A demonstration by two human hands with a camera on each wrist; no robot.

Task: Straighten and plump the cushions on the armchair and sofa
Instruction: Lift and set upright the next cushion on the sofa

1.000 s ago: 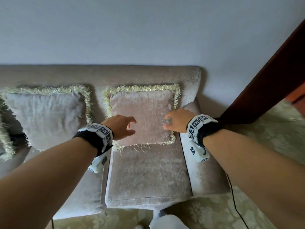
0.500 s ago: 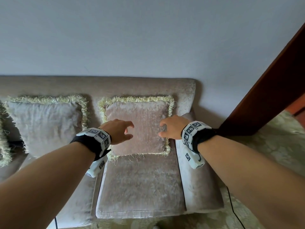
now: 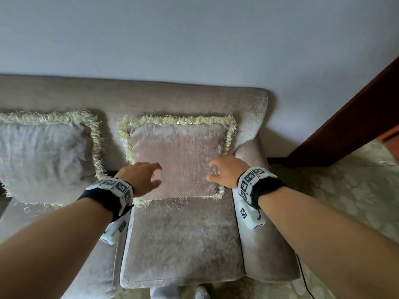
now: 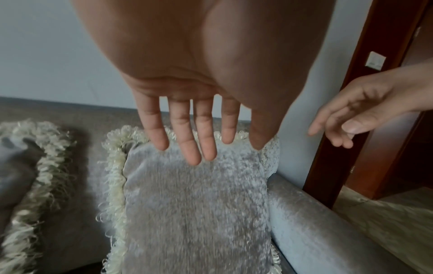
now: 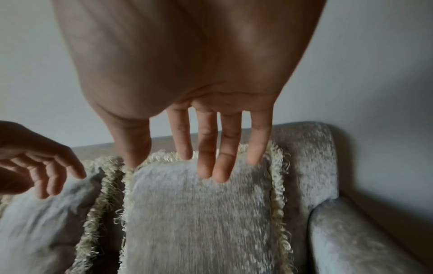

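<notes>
A pinkish-beige velvet cushion [image 3: 179,158] [image 4: 194,213] [image 5: 199,213] with a cream fringe leans upright against the back of the beige sofa [image 3: 183,238], at its right end. My left hand [image 3: 143,176] [image 4: 194,140] hovers at the cushion's lower left, fingers straight and spread, holding nothing. My right hand [image 3: 222,169] [image 5: 218,161] is at the cushion's right edge, fingers extended and empty. Both hands are just in front of the cushion face; contact cannot be told. A second, greyer fringed cushion [image 3: 43,156] leans to the left.
The sofa's right armrest [image 3: 263,234] lies under my right wrist. A dark wooden door frame [image 3: 345,126] stands to the right. A pale wall [image 3: 194,39] is behind the sofa, and patterned floor [image 3: 345,201] lies at the right.
Both hands stay spread in front of the right cushion, the right hand shifting slightly toward its right edge. The head view has tilted, so the sofa sits lower in the frame.
</notes>
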